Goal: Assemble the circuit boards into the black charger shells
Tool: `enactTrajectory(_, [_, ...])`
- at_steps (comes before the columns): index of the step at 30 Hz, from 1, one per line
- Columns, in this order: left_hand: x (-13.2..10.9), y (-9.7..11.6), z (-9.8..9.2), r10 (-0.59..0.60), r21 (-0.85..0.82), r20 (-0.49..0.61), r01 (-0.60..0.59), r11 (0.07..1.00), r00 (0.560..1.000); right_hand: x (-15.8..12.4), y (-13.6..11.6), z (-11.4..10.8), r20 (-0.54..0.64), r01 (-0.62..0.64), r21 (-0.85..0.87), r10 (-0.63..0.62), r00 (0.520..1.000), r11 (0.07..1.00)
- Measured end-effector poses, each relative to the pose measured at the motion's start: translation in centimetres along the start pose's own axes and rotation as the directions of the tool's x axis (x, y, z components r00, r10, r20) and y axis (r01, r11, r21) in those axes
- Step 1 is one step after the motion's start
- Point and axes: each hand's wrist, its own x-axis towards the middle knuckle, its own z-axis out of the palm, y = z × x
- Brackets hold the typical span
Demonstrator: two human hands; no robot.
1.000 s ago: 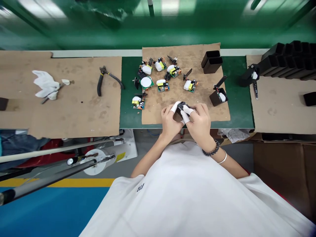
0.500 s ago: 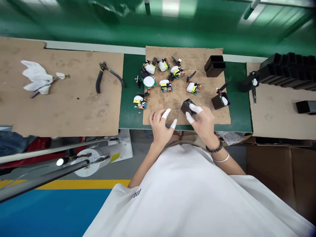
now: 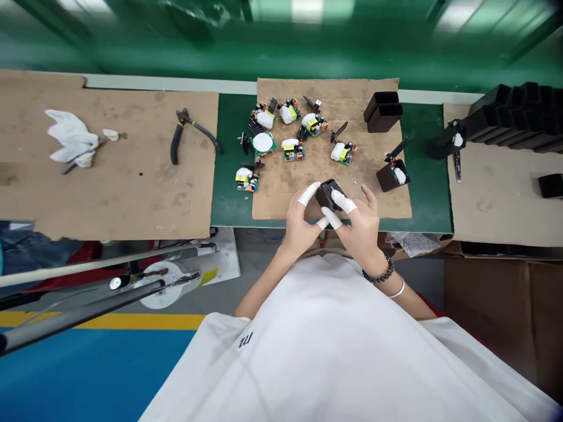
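Observation:
A small black plastic case (image 3: pixel 324 192) is held tilted between my hands near the front edge of the bench. White finger cots cover the thumb and index finger of each hand. My left hand (image 3: pixel 301 227) grips the case from its left side, index finger along the upper corner and thumb below. From the right, my right hand (image 3: pixel 361 230) pinches it, its index finger on the top and its thumb at the near side. Beyond them lie several circuit boards (image 3: pixel 294 151) with white and yellow parts. To the right, an upright black case (image 3: pixel 389 177) has a board inside it.
Two empty black cases (image 3: pixel 383 117) stand at the back of the cardboard mat (image 3: pixel 281 202). Pliers (image 3: pixel 178 138) and a white cloth (image 3: pixel 73 138) lie to the left. At the right are stacked black cases (image 3: pixel 505 120) and a dark slim tool (image 3: pixel 458 166).
My left hand has moved right and taken hold of the case, which my right hand held alone before. The view has shifted slightly.

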Motion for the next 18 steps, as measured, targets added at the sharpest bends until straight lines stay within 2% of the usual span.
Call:
enactTrajectory(3, [0.4, 0.5, 0.1, 0.005, -0.174, -0.046, -0.013, 0.985, 0.999, 0.5, -1.0, -1.7, -0.037, 0.044, 0.074, -0.041, 0.998, 0.996])
enactTrajectory(5, [0.7, 1.0, -0.1, 0.015, -0.223, -0.035, -0.023, 0.975, 0.999, 0.9, -1.2, -2.8, -0.055, 0.073, 0.154, -0.065, 0.996, 0.985])
enactTrajectory(8, [1.0, 1.7, -0.8, 0.03, -0.228, -0.006, -0.031, 0.973, 1.0, 1.3, -0.9, -4.0, -0.02, 0.075, 0.224, -0.072, 0.997, 0.972])
enactTrajectory(13, [1.2, 2.3, -1.5, 0.068, -0.199, 0.008, -0.065, 0.978, 0.998, 1.4, -0.1, -5.4, 0.047, 0.073, 0.245, -0.087, 0.995, 0.967])
enactTrajectory(18, [1.3, 2.9, -1.8, 0.039, -0.226, 0.066, -0.023, 0.974, 0.997, 1.5, -0.3, -6.6, 0.071, 0.118, 0.234, -0.138, 0.988, 0.965])
